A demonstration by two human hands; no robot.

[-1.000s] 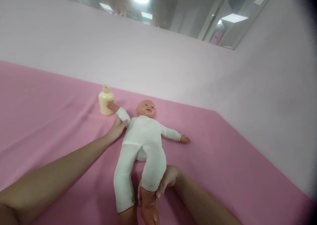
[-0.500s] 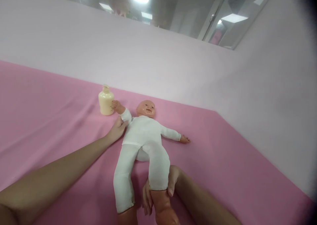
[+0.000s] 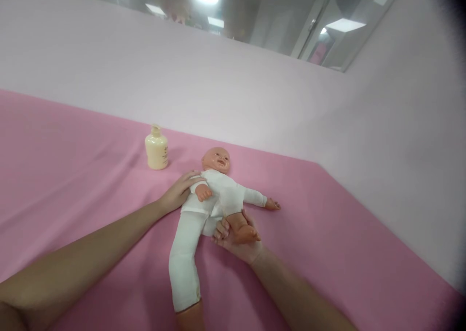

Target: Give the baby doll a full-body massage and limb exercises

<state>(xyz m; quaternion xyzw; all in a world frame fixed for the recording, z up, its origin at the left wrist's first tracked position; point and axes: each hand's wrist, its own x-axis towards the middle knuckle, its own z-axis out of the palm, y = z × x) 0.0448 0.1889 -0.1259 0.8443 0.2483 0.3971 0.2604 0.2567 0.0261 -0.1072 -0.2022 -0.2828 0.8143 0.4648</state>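
A baby doll [image 3: 184, 260] with a white cloth body lies on its back, its head toward the wall. My left hand [image 3: 179, 191] is wrapped over one of the doll's arms [image 3: 203, 192], which is folded across the chest. My right hand [image 3: 242, 251] holds one of the doll's lower legs from below, near the foot [image 3: 243, 230]. That leg is bent up toward the belly. The other leg stretches down past the bottom of the picture, and the other arm [image 3: 254, 197] lies out to the side.
A cream-coloured bottle [image 3: 156, 149] stands left of the doll, near the wall. Pink padding [image 3: 327, 243] lies under everything. A pale wall [image 3: 255, 98] runs along the back and right, with a mirror or window [image 3: 240, 15] above.
My right hand has pushed the doll's leg up, bending it toward the belly. With my left hand, the doll's arm has come from beside the bottle to across the chest.
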